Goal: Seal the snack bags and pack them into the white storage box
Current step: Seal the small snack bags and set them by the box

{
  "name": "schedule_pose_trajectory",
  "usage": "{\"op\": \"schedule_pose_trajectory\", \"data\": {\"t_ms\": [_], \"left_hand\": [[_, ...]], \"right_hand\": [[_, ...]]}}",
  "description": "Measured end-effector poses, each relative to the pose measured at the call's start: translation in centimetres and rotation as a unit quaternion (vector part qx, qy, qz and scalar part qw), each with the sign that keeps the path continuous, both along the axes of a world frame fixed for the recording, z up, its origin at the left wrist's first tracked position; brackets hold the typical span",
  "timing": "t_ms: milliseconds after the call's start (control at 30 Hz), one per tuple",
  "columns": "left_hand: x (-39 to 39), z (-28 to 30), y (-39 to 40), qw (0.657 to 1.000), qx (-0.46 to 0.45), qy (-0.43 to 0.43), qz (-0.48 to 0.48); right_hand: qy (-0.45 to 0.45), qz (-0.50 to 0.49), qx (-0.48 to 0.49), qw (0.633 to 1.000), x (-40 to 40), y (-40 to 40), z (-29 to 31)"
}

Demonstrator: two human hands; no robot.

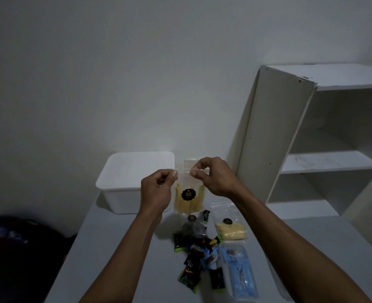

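I hold a clear zip snack bag point(188, 199) upright above the table; it has yellow sticks inside and a round black label. My left hand point(157, 191) pinches the left end of its zip strip. My right hand point(213, 176) pinches the strip nearer the right. The white storage box point(124, 193) stands just behind and left of the bag, its top white; whether a lid covers it I cannot tell. A second clear bag of yellow snacks point(231, 229) lies flat on the table to the right.
A pile of small dark, green and blue wrapped snacks point(193, 252) lies on the grey table point(106, 248) in front of me. A clear pack with blue contents point(239, 274) lies at its right. A white shelf unit point(324, 138) stands at the right. Something dark sits at the lower left.
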State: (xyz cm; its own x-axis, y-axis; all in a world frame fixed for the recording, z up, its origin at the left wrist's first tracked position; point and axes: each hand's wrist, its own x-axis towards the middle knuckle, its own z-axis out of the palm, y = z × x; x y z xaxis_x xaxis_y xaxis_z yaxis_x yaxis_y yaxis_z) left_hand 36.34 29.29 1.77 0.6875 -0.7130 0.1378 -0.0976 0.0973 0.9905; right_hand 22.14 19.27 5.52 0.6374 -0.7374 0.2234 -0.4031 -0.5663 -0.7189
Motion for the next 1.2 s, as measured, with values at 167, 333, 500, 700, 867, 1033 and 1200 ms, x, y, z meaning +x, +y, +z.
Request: {"op": "schedule_pose_trajectory", "data": {"t_ms": [167,333,500,700,867,1033,1200], "left_hand": [[0.4,-0.1,0.2,1.000,-0.004,0.012,0.004],[0.5,-0.4,0.2,1.000,-0.006,0.020,0.004],[1.3,0.0,0.2,0.999,-0.016,0.029,0.013],[1.6,-0.2,0.4,0.999,-0.011,0.044,0.019],[1.9,0.0,0.6,0.999,-0.012,0.047,0.022],[2.2,0.0,0.7,0.999,-0.012,0.044,0.020],[2.3,-0.2,0.7,0.999,-0.009,0.034,-0.005]], "right_hand": [[-0.020,0.003,0.023,1.000,0.2,0.5,-0.1],[-0.014,-0.019,0.041,0.999,0.5,0.4,-0.5],[-0.021,-0.018,0.031,0.999,0.3,-0.1,-0.3],[-0.035,-0.026,0.047,0.998,0.5,-0.2,-0.5],[-0.054,-0.044,0.069,0.995,0.4,-0.2,-0.5],[-0.069,-0.062,0.083,0.992,0.1,-0.4,-0.6],[-0.073,-0.058,0.077,0.993,0.1,-0.1,-0.5]]}}
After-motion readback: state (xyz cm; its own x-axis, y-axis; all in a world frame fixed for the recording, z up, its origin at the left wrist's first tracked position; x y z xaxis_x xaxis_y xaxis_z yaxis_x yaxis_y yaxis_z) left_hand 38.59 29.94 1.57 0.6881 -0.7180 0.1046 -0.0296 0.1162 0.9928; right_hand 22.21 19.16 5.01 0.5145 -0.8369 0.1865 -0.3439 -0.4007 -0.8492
